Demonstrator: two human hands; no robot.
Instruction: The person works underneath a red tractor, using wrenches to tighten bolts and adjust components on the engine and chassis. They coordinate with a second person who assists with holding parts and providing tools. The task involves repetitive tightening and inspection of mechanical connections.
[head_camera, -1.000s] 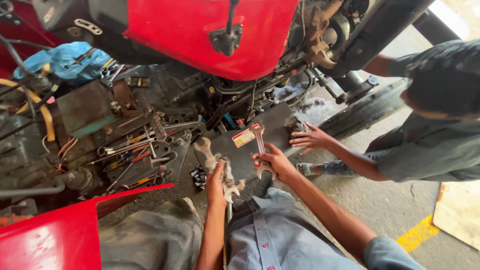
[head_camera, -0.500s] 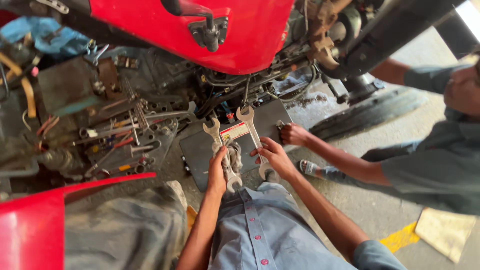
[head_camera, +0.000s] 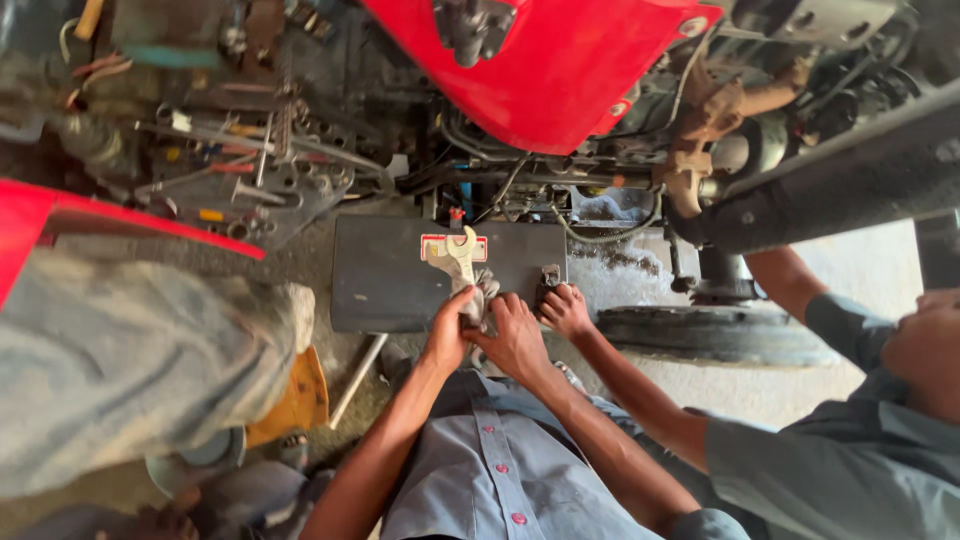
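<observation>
On battery (head_camera: 390, 285), both hands (head_camera: 450, 335) gripping wrenches (head_camera: 455, 255)

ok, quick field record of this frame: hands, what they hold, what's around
left hand: gripping the wrenches and rag
right hand: closed on the same bundle, beside the left
wrenches: open-end heads pointing up, over the battery
rag: dirty, wrapped around the wrench handles
battery: dark flat top, under the red hood
co-worker's hand: resting on the battery's right edge

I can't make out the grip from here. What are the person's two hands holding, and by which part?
Both hands, left hand and right hand, hold the open-ended wrenches and a rag by the lower shanks, jaws pointing up.
</observation>
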